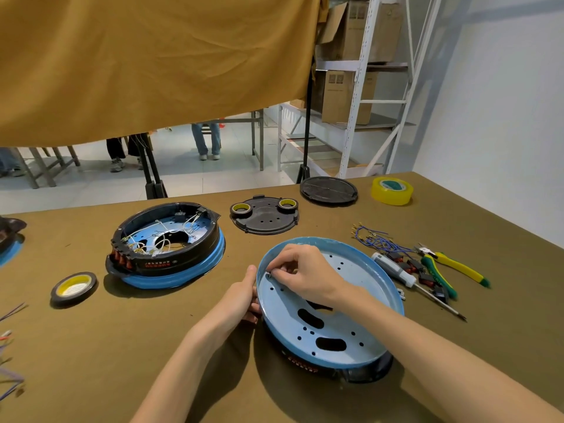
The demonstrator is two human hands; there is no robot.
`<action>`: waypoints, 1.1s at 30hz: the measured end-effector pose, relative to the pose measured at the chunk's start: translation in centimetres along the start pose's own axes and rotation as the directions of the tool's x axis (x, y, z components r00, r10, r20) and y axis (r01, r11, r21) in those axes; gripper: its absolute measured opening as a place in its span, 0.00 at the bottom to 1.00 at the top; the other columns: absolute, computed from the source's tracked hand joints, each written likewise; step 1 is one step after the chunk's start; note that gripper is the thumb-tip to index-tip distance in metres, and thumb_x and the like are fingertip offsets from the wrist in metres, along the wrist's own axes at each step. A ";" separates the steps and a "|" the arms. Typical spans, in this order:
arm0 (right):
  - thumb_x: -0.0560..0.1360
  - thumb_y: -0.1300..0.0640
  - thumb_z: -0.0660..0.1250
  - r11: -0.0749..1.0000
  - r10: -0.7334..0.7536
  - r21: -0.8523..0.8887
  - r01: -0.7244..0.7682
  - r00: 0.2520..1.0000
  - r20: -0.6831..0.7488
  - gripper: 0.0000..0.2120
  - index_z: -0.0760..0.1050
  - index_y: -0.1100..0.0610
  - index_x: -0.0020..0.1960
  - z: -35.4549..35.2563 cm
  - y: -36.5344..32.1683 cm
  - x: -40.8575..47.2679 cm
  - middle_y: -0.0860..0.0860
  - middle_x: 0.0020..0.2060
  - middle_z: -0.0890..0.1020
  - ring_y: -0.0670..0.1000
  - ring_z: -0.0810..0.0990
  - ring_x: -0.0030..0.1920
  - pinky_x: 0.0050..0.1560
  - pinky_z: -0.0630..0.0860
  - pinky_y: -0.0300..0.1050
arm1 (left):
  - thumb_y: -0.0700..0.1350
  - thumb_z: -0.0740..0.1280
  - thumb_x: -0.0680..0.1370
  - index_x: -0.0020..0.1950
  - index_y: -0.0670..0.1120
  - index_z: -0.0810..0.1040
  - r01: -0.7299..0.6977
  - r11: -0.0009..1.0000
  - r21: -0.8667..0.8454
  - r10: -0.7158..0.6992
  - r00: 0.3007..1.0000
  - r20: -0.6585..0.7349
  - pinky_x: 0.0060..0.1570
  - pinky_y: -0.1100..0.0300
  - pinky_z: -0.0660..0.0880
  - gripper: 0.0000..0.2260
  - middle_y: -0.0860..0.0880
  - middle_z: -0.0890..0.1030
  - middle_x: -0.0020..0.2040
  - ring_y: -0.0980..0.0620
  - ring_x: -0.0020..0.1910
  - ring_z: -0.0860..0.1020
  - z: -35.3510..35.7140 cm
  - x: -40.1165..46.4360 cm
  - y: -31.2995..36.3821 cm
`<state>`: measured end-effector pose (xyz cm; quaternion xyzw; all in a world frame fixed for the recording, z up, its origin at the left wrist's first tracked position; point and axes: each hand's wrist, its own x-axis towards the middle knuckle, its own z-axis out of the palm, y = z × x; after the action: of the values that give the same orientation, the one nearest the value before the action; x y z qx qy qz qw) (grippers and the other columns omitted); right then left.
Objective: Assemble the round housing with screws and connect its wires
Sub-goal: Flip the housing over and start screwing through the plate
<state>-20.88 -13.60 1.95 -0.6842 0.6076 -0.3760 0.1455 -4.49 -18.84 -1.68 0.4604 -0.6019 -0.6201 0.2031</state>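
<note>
Head view: a round housing, blue plate uppermost over a black body, lies near the front of the olive desk. It looks rigid and fairly light, its thin rim the natural place to steady it. The left hand does that, thumb on the rim's outer edge, the fingers below hidden. The right hand reaches inside, its grip nearly closed, fingertips pinching what seems a small screw at a hole by the rim. A screwdriver lies just beside

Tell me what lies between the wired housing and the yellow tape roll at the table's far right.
Head view: a black plate carrying two small tape rolls, then a black round lid.
</note>
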 end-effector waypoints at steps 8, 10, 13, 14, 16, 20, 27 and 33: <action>0.77 0.61 0.72 0.999 0.043 -0.008 -0.043 0.998 0.055 0.06 0.87 0.54 0.49 -0.2 -0.6 0.2 0.40 0.40 0.82 0.40 0.80 0.40 0.40 0.76 0.33 | 0.60 0.46 0.87 0.38 0.45 0.77 -0.011 0.998 0.066 0.015 0.997 -0.074 0.34 0.61 0.72 0.30 0.48 0.77 0.32 0.50 0.35 0.76 0.1 0.9 -0.8; 0.77 0.59 0.73 0.998 0.057 -0.028 -0.055 0.996 0.063 0.03 0.86 0.55 0.47 -0.3 -0.7 0.2 0.43 0.40 0.82 0.44 0.80 0.40 0.39 0.76 0.35 | 0.61 0.46 0.87 0.39 0.46 0.78 -0.005 0.995 0.101 0.013 0.997 -0.080 0.33 0.61 0.73 0.30 0.50 0.79 0.32 0.51 0.35 0.77 0.0 1.1 -1.0; 0.77 0.58 0.73 0.997 0.063 -0.053 -0.059 0.995 0.083 0.04 0.84 0.58 0.45 -0.5 -0.8 0.3 0.46 0.39 0.82 0.45 0.79 0.39 0.38 0.73 0.35 | 0.62 0.46 0.86 0.39 0.46 0.77 0.009 0.992 0.126 0.002 0.996 -0.087 0.33 0.62 0.72 0.30 0.53 0.78 0.28 0.52 0.33 0.76 -0.1 1.2 -1.3; 0.77 0.58 0.73 0.996 0.061 -0.064 -0.055 0.995 0.083 0.05 0.84 0.58 0.45 -0.5 -0.9 0.4 0.47 0.39 0.82 0.45 0.78 0.38 0.37 0.73 0.34 | 0.62 0.46 0.86 0.38 0.46 0.76 0.011 0.992 0.124 0.000 0.996 -0.087 0.32 0.62 0.71 0.30 0.54 0.78 0.27 0.53 0.32 0.76 -0.1 1.3 -1.3; 0.77 0.57 0.73 0.994 0.054 -0.102 -0.046 0.995 0.081 0.06 0.83 0.58 0.44 -0.4 -1.0 0.3 0.47 0.39 0.81 0.44 0.77 0.36 0.36 0.71 0.34 | 0.62 0.47 0.86 0.38 0.46 0.76 0.011 0.993 0.120 -0.001 0.997 -0.081 0.31 0.62 0.71 0.29 0.54 0.77 0.26 0.53 0.31 0.76 -0.1 1.4 -1.3; 0.77 0.55 0.73 0.995 0.091 -0.044 -0.087 0.990 0.105 0.05 0.85 0.56 0.46 -0.5 -0.8 0.4 0.44 0.38 0.82 0.40 0.78 0.36 0.36 0.73 0.33 | 0.62 0.48 0.86 0.44 0.44 0.79 0.025 0.993 0.113 -0.015 0.996 -0.085 0.32 0.62 0.74 0.29 0.52 0.80 0.31 0.53 0.34 0.78 -0.2 1.7 -1.6; 0.77 0.57 0.73 0.990 0.140 -0.002 -0.142 0.973 0.184 0.04 0.87 0.53 0.47 -1.1 -0.4 0.9 0.42 0.36 0.83 0.40 0.78 0.34 0.35 0.74 0.33 | 0.62 0.48 0.86 0.48 0.43 0.81 0.003 0.988 0.157 0.016 0.993 -0.119 0.32 0.64 0.74 0.30 0.48 0.81 0.37 0.54 0.34 0.77 0.0 1.2 -1.7; 0.77 0.55 0.72 0.990 0.140 -0.019 -0.139 0.967 0.212 0.04 0.84 0.51 0.45 -1.1 -0.7 1.1 0.46 0.35 0.82 0.40 0.76 0.34 0.35 0.74 0.36 | 0.63 0.48 0.86 0.51 0.40 0.82 -0.007 0.986 0.166 0.026 0.993 -0.114 0.37 0.61 0.74 0.32 0.46 0.81 0.39 0.51 0.37 0.77 0.1 0.9 -1.8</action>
<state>-21.14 -14.20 3.55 -0.6764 0.6359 -0.2883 0.2344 -4.48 -19.18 -3.65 0.5058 -0.6423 -0.5385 0.2039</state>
